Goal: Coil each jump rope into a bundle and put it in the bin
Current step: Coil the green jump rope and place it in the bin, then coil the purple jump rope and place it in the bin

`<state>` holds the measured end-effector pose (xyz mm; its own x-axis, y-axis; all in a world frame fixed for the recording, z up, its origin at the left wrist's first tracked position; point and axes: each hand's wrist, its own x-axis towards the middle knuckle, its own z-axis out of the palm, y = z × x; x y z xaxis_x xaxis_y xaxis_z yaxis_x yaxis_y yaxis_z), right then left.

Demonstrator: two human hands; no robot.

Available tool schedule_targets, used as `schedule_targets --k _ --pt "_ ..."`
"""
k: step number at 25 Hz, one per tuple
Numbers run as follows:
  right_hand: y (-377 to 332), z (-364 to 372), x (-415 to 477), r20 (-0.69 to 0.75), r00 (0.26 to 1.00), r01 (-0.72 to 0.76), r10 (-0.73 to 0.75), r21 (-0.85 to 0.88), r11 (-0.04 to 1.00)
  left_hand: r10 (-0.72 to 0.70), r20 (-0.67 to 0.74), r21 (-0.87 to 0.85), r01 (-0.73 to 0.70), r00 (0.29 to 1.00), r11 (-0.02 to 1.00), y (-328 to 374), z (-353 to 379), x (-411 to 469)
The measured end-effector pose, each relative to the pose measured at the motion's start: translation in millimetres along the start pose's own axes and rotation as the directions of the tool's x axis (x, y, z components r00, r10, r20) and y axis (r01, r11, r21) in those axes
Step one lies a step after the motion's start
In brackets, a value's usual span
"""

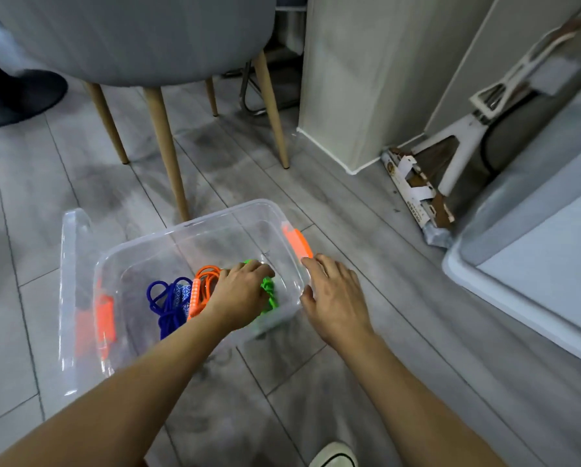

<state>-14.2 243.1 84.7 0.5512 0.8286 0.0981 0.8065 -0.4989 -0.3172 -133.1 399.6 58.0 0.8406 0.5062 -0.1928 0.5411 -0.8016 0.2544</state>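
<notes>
The left hand [240, 291] curls its fingers over the green rope [269, 294] inside the bin [215, 217], beside the orange rope [205, 284] and blue rope [167, 305]. The right hand [333, 298] is at the rim, fingers spread and holding nothing. The cord looks light and limp, and is probably best gripped across the bundle's middle.

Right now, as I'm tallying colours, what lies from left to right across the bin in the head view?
Orange latch → blue rope → orange rope → green rope → right hand. The left hand overlaps the orange and green ropes, so it is left out.
</notes>
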Motion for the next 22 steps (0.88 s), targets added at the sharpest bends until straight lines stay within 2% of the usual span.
schedule_targets --k 3,11,17,22 --pt "17 -35 -25 -0.027 0.998 -0.061 0.060 -0.031 0.998 0.093 -0.095 -0.012 -0.095 0.991 0.995 47 -30 -14" --pt "51 -157 -87 -0.161 0.972 -0.188 0.173 -0.086 0.978 0.327 -0.191 0.003 -0.332 0.926 0.943 175 -115 -44" --pt "77 -248 -143 -0.297 0.917 -0.304 0.265 -0.094 0.948 0.485 -0.270 0.044 -0.493 0.832 0.869 270 -163 -76" --pt "115 -305 -205 -0.395 0.850 -0.417 0.350 -0.098 0.903 0.604 -0.297 0.046 -0.621 0.739 0.782 354 -176 -102"
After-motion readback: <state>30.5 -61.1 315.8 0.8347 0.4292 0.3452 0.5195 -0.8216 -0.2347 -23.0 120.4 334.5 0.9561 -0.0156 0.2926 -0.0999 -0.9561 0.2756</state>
